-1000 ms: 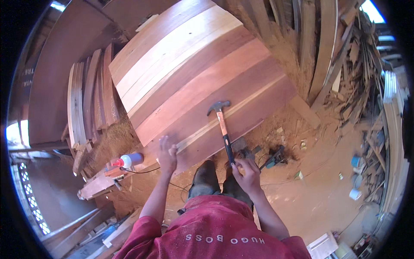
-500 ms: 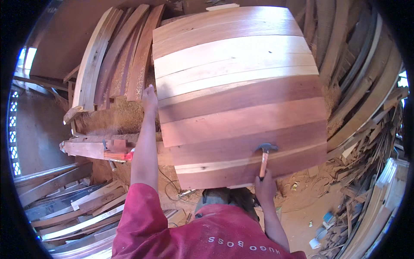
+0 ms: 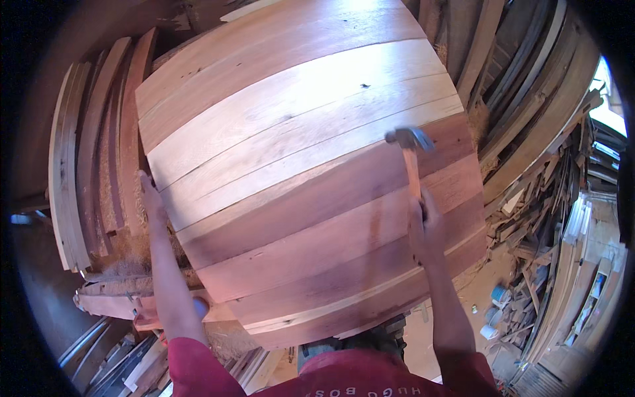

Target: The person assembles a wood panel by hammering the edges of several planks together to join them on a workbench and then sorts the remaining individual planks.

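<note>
A large panel of joined wooden planks (image 3: 291, 165), pale and reddish strips side by side, fills the middle of the view. My left hand (image 3: 151, 197) rests flat against the panel's left edge. My right hand (image 3: 426, 221) is closed around the wooden handle of a hammer (image 3: 411, 159), whose metal head is raised over the right part of the panel.
Stacks of curved-looking boards (image 3: 92, 172) lean at the left. More planks and offcuts (image 3: 529, 172) pile up at the right, with small tins (image 3: 499, 298) on the sawdust-covered floor. Loose boards (image 3: 119, 351) lie at the lower left.
The view has closed in on the panel. My right hand has lifted the hammer from the panel's lower edge up over its right side. My left hand has slid lower along the left edge.
</note>
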